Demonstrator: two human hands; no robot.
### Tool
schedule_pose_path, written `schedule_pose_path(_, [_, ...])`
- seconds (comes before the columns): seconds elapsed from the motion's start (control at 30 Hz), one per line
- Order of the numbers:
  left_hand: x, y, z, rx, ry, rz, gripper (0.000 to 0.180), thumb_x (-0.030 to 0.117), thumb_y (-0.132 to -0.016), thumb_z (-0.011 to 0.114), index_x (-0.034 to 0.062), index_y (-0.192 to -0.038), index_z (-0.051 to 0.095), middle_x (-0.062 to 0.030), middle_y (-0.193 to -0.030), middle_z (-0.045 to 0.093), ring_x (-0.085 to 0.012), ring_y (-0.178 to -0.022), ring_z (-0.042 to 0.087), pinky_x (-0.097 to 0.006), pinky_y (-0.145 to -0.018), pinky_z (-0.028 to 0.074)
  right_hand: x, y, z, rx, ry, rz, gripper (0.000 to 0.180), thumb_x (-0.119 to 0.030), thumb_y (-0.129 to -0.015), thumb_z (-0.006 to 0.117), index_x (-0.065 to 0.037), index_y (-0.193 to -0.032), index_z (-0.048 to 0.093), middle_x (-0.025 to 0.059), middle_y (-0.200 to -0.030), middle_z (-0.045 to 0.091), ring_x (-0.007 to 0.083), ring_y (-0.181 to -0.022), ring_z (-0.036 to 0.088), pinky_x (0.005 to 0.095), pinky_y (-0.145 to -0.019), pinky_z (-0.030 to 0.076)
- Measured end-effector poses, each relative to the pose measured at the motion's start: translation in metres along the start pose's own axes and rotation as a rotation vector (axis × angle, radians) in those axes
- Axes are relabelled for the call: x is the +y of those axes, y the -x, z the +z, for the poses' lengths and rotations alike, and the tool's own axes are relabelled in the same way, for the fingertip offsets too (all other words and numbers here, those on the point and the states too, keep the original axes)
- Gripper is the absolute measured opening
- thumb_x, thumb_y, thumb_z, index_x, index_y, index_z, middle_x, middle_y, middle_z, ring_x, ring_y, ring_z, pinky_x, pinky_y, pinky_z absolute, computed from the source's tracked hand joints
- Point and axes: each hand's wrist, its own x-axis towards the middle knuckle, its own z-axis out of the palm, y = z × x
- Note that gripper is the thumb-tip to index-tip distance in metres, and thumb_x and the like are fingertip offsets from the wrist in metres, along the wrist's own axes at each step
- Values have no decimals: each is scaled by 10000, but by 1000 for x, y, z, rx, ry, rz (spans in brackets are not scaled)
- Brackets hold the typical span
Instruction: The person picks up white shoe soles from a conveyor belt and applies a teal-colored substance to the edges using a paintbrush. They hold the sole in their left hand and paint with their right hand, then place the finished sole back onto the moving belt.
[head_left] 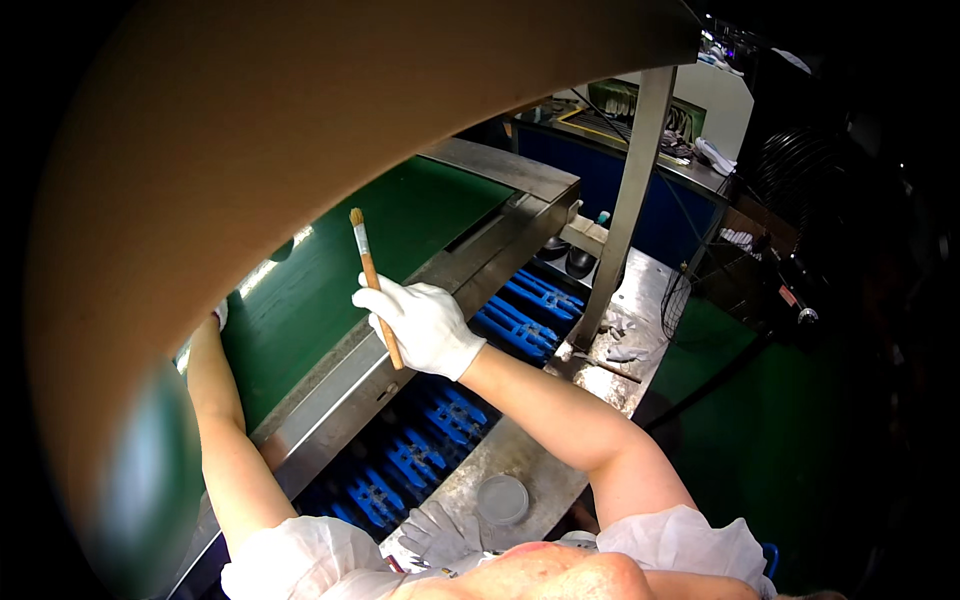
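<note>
My right hand (pixel 425 322), in a white glove, is closed around the wooden handle of a paintbrush (pixel 368 270). The brush stands nearly upright with its tan bristles up, above the near metal edge of a green conveyor belt (pixel 340 260). My left forearm reaches over the belt's left part. Of my left hand (pixel 221 314) only a bit of white glove near the wrist shows; a large brown blurred shape (pixel 250 120) close to the camera hides its fingers and anything they hold.
Below the belt runs a row of blue fixtures (pixel 415 455). A light ledge (pixel 545 455) beside them carries a round grey lid (pixel 502 499) and grey gloves (pixel 437 535). A metal post (pixel 630 200) rises at the right. Dark shoes (pixel 580 262) and a cluttered workbench (pixel 690 172) are farther back.
</note>
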Motion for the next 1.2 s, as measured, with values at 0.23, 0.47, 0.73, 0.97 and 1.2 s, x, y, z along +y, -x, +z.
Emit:
schedule_pose_path(0.23, [-2,6,3,142,2,5,611,165,-882,438,110,-1422,158,-137,-1449,229,-301,-1344,194,-362,-1102,193,0,1,2,-21,-1,27,248,-133,-777,565,-125,-1007,472,95,-872,587,275,-592,574,366,-551,478])
schedule_pose_path(0.47, [0,2,-6,105,22,-83,554,184,-851,509,103,-1363,314,-147,-1362,374,-323,-1263,347,-396,-1029,321,-4,-1,0,-16,2,29,249,-128,-779,558,-130,-1016,479,96,-916,593,276,-602,578,369,-557,477])
schedule_pose_path(0.73, [13,62,-30,79,197,-220,400,173,-805,564,65,-1187,516,-160,-1341,393,-354,-1197,415,-394,-981,370,5,5,-1,-37,-6,28,301,-132,-765,558,-141,-1053,472,99,-938,586,288,-639,582,381,-573,472])
schedule_pose_path(0.97, [-63,129,-15,212,186,172,275,242,-827,498,42,-991,595,-225,-924,608,-380,-888,578,-443,-729,450,0,3,-2,26,-44,25,273,-144,-771,563,-126,-1034,493,89,-921,577,269,-636,592,390,-574,469])
schedule_pose_path(1.2, [-73,138,-13,400,-7,9,673,273,-810,568,130,-1396,269,-152,-1466,154,-364,-1329,179,-418,-1074,220,7,4,-6,-74,-9,49,261,-174,-806,543,-134,-1058,489,111,-945,565,281,-621,583,396,-580,474])
